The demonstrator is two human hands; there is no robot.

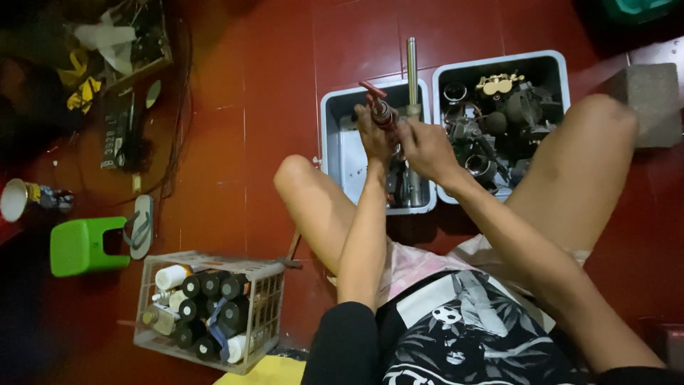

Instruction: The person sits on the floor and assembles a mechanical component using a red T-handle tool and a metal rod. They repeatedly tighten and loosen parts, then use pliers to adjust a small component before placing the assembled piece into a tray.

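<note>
You sit on a red tiled floor [278, 78] with your knees spread, and both of your hands meet over the left one of two grey plastic tubs that stand side by side just beyond your legs. Your left hand [374, 135] is closed around a small metal part with a red lever [377, 105], which sticks up and away from your fingers above the left tub [332, 128]. Your right hand [426, 148] is curled with the fingers bent in toward the same part, touching it from the right; whether it pinches the part or only steadies it, you cannot tell from here. A long metal rod [412, 68] stands upright just beyond your hands, rising from the far rim of that tub.

The right tub [563, 71] is full of dark metal engine parts, with a brass-coloured piece [500, 83] near its far edge. A grey concrete block [647, 100] sits to the far right, beside your right knee.

On your near left a white wire basket [267, 314] holds black spray cans and a few white bottles. Farther left are a green plastic stool [82, 246], a flip-flop sandal [141, 224] just beside it, and a cup [16, 198] at the left edge.
</note>
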